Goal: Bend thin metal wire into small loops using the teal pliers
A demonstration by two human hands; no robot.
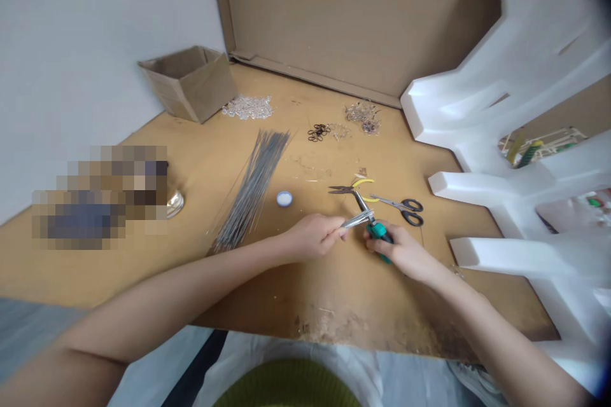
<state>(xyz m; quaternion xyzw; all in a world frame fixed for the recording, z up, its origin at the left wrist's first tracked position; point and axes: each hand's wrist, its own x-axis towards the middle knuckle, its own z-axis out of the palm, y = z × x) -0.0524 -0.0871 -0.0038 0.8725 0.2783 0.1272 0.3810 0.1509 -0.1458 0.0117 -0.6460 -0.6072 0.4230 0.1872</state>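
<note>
My left hand (312, 235) is closed round a small bundle of thin metal wires (358, 219), whose ends stick out to the right. In my right hand (401, 251) are pliers with green handles (380, 233), their metal jaws (363, 202) pointing up and left. The wire ends meet the pliers near the jaws; whether the jaws grip them I cannot tell. Just beyond lie yellow-handled pliers (365, 182) and scissors with black handles (411, 212). Left of my hands rests a long bundle of grey wires (255, 187), with a small white round dish (284, 198) beside it.
A cardboard box (191, 86) stands at the back left by a pile of clear beads (251, 107). Black wire loops (318, 133) and a heap of small wire pieces (365, 116) lie farther back. White foam pieces (470, 253) border the right side.
</note>
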